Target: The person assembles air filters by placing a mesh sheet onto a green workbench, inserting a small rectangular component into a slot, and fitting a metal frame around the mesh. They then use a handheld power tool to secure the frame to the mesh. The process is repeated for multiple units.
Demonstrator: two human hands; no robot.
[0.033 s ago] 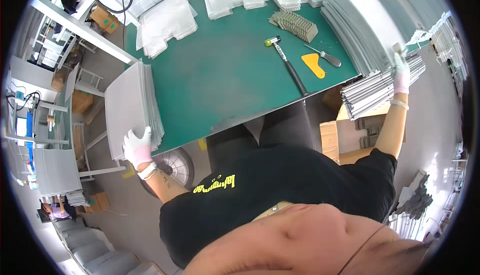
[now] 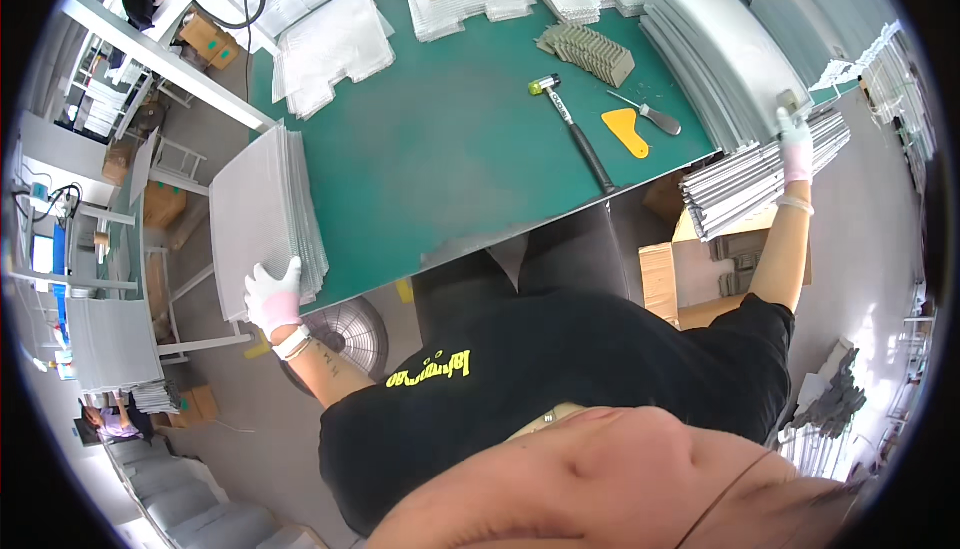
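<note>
My left hand (image 2: 274,299), in a white glove with a pink cuff, lies with fingers spread on the near corner of a stack of pale mesh sheets (image 2: 255,209) at the table's left edge. On the right, my gloved right hand (image 2: 795,144) has its fingers stretched toward the near end of a stack of long pale sheets (image 2: 725,44). Its fingertips are at the top sheet's edge, beside a small grey patch. Below that hand is a bundle of thin metal strips (image 2: 735,189).
The green table (image 2: 420,139) carries a mallet (image 2: 575,134), a screwdriver (image 2: 655,117), a yellow scraper (image 2: 627,133) and a row of grey-green pieces (image 2: 590,52). Notched sheet stacks (image 2: 335,44) line its far side. Under it stand an open carton (image 2: 660,274) and a fan (image 2: 350,334).
On the right, the top sheet has come down and lies flatter on its stack. My right hand has shifted slightly left and nearer to me; my left hand has hardly moved.
</note>
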